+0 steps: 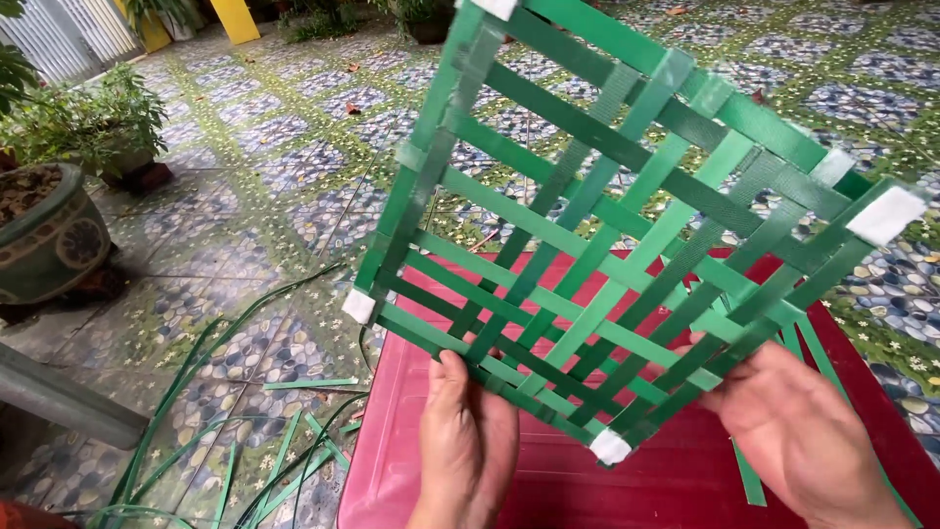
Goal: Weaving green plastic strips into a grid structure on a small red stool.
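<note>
I hold up a woven green basket frame point(607, 225) made of flat plastic straps, tilted so its open lattice faces me. White tape wraps its corners. My left hand point(468, 441) grips the lower edge from below, thumb on the straps. My right hand point(798, 431) holds the lower right side, fingers behind the weave. The frame hangs above a red plastic surface point(548, 480).
Loose green straps point(245, 431) lie scattered on the patterned tile floor at the lower left. A large glazed plant pot point(44, 235) and leafy potted plants point(98, 118) stand at the left. A grey pipe point(69, 402) lies near the bottom left.
</note>
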